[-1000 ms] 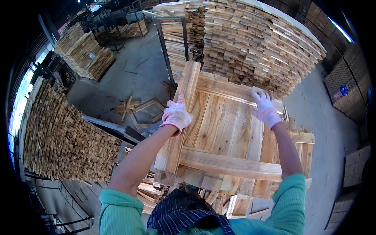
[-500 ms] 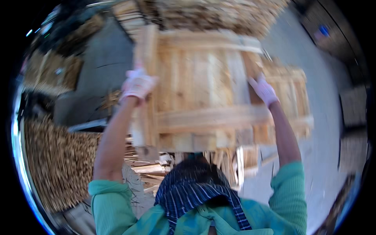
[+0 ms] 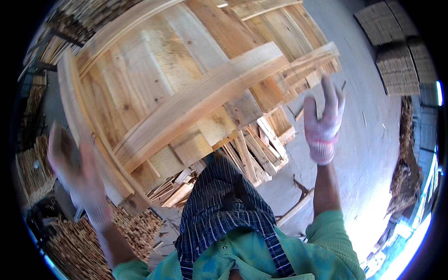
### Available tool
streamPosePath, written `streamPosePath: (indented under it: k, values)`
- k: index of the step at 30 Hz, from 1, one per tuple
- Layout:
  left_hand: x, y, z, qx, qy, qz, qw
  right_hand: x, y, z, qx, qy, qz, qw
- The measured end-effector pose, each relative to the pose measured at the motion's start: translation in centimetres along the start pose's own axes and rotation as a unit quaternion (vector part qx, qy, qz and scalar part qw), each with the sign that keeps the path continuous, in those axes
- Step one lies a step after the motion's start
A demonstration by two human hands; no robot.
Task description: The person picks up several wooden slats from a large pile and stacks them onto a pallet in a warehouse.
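Note:
A panel of pale wooden planks lies in front of me, turned at an angle. A wide batten crosses its near side, and another batten runs along its left end. My left hand, gloved in white and somewhat blurred, is beside that left batten with thumb and fingers apart. Whether it touches the wood I cannot tell. My right hand, in a white and pink glove, is raised off the panel's right side, fingers spread and holding nothing. Another plank panel shows at the far right, partly covered.
Loose wood offcuts lie below the panel's near edge. Stacked thin wood stands at lower left. Bundled stacks stand on the far right by the grey floor. A stick lies near my right arm.
Both hands were at the panel's two sides; now the right has let go and moved clear, and the left is open. The panel appears closer and tilted in view.

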State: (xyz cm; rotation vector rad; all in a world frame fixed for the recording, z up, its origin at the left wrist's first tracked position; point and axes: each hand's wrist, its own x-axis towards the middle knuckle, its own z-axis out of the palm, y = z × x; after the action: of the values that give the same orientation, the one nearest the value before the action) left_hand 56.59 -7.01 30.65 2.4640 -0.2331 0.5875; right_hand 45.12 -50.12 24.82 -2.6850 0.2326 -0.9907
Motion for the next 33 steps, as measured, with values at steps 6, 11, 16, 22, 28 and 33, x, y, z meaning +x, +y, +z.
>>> streamPosePath:
  k: [6, 11, 16, 22, 28, 33]
  values:
    - [-9.5, 10.1, 3.8, -0.305, -0.472, -0.011, 0.827, -22.4, 8.7, 2.2, 0.082, -0.212, 0.362, 0.904]
    - [-21.8, 7.2, 17.0, -0.31, -0.68, -0.259, 0.611, -38.7, 11.5, 3.2, 0.099, -0.462, 0.536, 0.7]
    - [-32.2, 4.4, 24.2, -0.209, -0.732, -0.502, 0.411, -48.1, 11.6, 2.8, 0.069, -0.513, 0.602, 0.608]
    - [-45.1, 1.0, 36.1, -0.214, -0.608, -0.681, 0.347, -53.3, 16.8, 9.7, 0.113, -0.511, 0.617, 0.588]
    - [-59.6, -9.6, 52.3, -0.289, -0.427, -0.792, 0.328, -59.6, 29.4, 21.7, 0.009, -0.465, 0.57, 0.677]
    - [-65.3, -12.7, 60.0, -0.263, -0.342, -0.811, 0.395, -60.4, 38.5, 27.5, -0.043, -0.459, 0.564, 0.685]
